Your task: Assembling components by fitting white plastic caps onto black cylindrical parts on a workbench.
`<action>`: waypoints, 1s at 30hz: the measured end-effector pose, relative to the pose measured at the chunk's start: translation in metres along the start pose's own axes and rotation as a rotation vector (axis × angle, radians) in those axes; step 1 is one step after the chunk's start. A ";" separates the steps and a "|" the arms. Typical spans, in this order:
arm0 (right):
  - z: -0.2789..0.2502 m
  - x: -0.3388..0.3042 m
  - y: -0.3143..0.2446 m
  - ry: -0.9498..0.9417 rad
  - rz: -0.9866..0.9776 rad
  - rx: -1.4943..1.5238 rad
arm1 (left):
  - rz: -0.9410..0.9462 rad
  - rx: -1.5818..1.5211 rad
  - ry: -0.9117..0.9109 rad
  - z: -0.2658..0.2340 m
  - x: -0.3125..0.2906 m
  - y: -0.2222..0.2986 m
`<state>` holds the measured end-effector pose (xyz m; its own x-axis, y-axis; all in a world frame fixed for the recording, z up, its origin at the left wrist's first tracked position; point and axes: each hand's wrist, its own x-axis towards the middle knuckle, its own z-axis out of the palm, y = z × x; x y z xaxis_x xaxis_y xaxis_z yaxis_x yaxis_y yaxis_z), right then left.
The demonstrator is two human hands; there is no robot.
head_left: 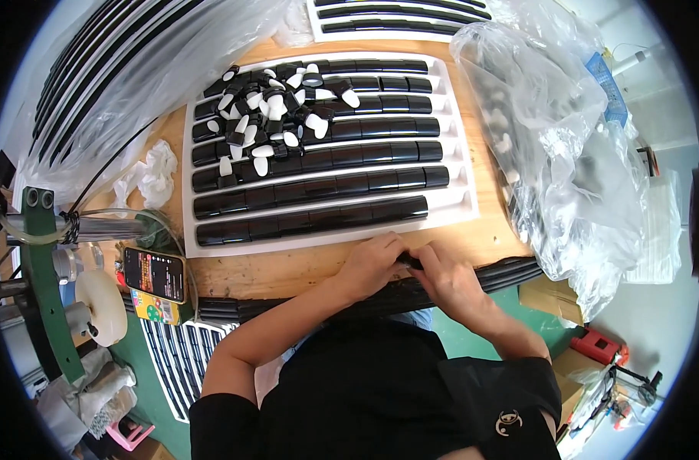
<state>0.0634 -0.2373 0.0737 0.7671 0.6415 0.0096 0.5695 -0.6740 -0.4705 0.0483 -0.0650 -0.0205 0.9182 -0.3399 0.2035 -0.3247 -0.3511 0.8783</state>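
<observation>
1. The left hand (371, 267) reaches in over the near side of the desk (250, 277), its fingers curled together at a black piece (408, 261).
2. The right hand (451, 282) meets it from the other side, thumb and fingers bent in a pinch on the same piece. Neither hand is spread; the fingers hide much of the piece.
3. That piece is between the two sets of fingertips, just beyond the near rim of the white tray (334, 244), toward the person.
4. The tray lies flat on the desk, with rows (319, 189) of glossy black pieces running from left to right. The rows end short of its right rim.
5. A loose pile (277, 107) of black parts and white ovals lies across the upper left of the rows.
6. Left of the tray is a crumpled tissue (158, 176); nearer the person, a lit phone (155, 274) leans on a yellow box (152, 308).
7. A white wheel (102, 307) stands beside a green bracket (49, 284) at far left.
8. Clear plastic (556, 161) covers the right side, near a blue basket (608, 88).
9. Another tray (316, 23) of black rows sits beyond the first.
</observation>
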 end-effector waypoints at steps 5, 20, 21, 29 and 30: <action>0.006 0.000 0.005 -0.052 -0.045 -0.069 | 0.015 0.019 -0.018 -0.001 -0.001 -0.004; 0.004 0.009 0.019 -0.232 -0.051 0.005 | 0.067 0.025 -0.063 -0.002 -0.001 -0.003; 0.004 0.008 0.022 -0.244 -0.073 0.016 | 0.067 0.053 -0.062 -0.003 0.000 -0.001; 0.002 0.008 0.025 -0.204 -0.226 -0.018 | 0.027 0.044 -0.012 0.002 -0.003 0.003; 0.003 0.009 0.027 -0.231 -0.180 0.051 | 0.040 0.053 -0.010 0.001 -0.003 0.003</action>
<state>0.0844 -0.2483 0.0583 0.5642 0.8194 -0.1016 0.6703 -0.5264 -0.5230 0.0445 -0.0657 -0.0185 0.9018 -0.3634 0.2337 -0.3732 -0.3825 0.8452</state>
